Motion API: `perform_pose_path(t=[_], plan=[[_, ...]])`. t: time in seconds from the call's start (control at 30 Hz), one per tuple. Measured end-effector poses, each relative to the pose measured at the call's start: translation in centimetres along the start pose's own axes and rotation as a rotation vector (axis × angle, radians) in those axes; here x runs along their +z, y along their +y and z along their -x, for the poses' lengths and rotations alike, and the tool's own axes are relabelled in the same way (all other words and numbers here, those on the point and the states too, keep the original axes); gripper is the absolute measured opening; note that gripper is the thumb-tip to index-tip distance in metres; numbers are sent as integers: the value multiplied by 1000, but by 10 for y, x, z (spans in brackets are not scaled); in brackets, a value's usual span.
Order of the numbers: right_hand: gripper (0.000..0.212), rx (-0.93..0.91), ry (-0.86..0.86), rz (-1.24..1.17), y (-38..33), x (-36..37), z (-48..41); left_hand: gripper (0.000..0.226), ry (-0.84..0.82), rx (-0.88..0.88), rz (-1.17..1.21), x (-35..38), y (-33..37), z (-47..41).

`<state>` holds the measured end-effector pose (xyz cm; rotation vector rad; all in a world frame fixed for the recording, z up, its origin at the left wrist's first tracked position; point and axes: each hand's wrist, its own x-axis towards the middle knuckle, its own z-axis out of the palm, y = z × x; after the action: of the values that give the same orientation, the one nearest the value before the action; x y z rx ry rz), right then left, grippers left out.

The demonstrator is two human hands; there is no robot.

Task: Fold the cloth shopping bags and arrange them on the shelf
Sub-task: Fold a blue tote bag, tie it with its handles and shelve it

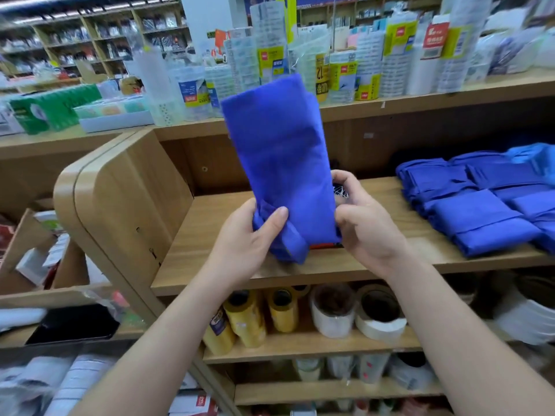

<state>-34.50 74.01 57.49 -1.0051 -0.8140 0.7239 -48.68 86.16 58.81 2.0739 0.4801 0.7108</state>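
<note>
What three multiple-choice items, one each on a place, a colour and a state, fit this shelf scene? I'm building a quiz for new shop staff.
1. Where does the pile of folded blue cloth bags lie?
A. at the right end of the middle wooden shelf
B. on the floor
C. in a cardboard box

2. What colour is the long cloth bag held upright?
A. green
B. blue
C. white

3. How is that bag held?
A. by one hand only
B. not held, lying free
C. left hand and right hand both grip its lower end

Answers: 1 A, the pile sits at the shelf's right end; 2 B, its fabric is deep blue; 3 C, fingers of both hands curl round its bottom.
</note>
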Motion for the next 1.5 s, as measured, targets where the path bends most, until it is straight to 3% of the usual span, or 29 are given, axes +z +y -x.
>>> perform_pose_path(t=[0.07, 0.17, 0.23, 0.37, 0.47, 0.57, 0.67, 0.8, 0.87, 0.97, 1.07, 1.17, 1.27, 1.33, 1.43, 1.5], plan=[[37, 14, -6, -76, -3, 2, 1, 23, 2, -38, -34, 2, 0, -3], [48, -73, 140, 92, -5, 4, -2, 39, -73, -88, -181, 4, 2, 2], [43, -165, 293, 219, -2, 7, -6, 33, -106, -103, -288, 8, 3, 8], [32, -317, 448, 440, 3, 5, -6, 30, 22, -53, -406, 0, -5, 16], [32, -272, 401, 486, 0, 0, 1, 53, 108, 186, -455, -14, -9, 19], [35, -212, 212, 404, 0, 6, 8, 69, -93, 140, -224, -13, 0, 10], [42, -144, 124, 229, 0, 17, 15, 34, -190, 26, 72, 1, -4, 4], [50, -191, 282, 409, -5, 20, 14, 38, -231, 128, -14, 18, -13, 17], [36, -266, 366, 502, -6, 21, 12, 31, -265, 102, 37, 22, -18, 19], [7, -354, 405, 448, -1, 24, 15, 25, -232, 9, 212, 24, -14, 18], [5, -360, 437, 413, 7, 30, 20, 23, -133, 26, 198, 29, -6, 16], [11, -345, 343, 658, 1, 31, 24, 9, -30, 106, 117, 30, -4, 17], [18, -248, 183, 902, -12, 21, 24, 11, -29, 140, 87, 27, -8, 19], [20, -235, 183, 880, -17, 14, 21, 22, -90, 145, 80, 26, -9, 20], [21, -236, 281, 771, -22, -1, 17, 74, -272, 189, 37, 14, -13, 25], [22, -179, 318, 631, -27, -16, 17, 79, -418, 256, -85, -1, -16, 30]])
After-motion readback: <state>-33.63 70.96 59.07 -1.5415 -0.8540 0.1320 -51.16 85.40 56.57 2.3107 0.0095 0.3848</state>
